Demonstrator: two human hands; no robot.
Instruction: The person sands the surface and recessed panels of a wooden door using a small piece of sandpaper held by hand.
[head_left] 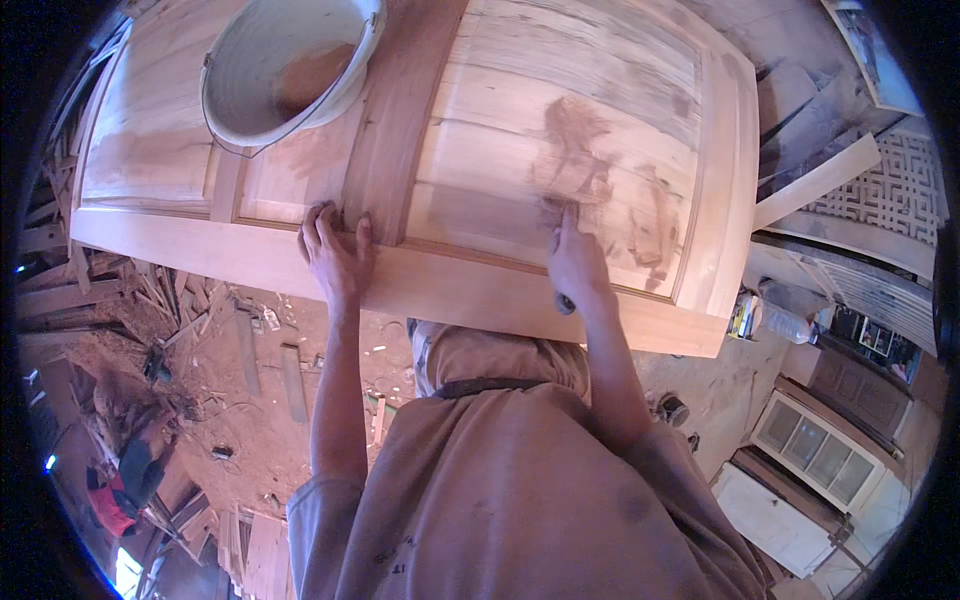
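Two bare hands on a wooden door [480, 150] lying flat across the scene. Left hand [335, 255] open, palm down, fingers spread over the near rail. Right hand [577, 265] closed around a small dark-handled tool [566, 303], forefinger pressed into brown filler smears [585, 160] on the right panel. White bucket [285, 65] sits far left on the door.

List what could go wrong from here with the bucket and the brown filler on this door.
1. The white bucket stands on the wooden door itself, near the far edge; a shove or jolt to the door could tip it and spill the brown paste inside.
2. The right hand spreads brown filler by a dark-handled tool; uneven patches may dry blotchy.
3. The left hand rests flat by the centre rail and could smear nearby stains.
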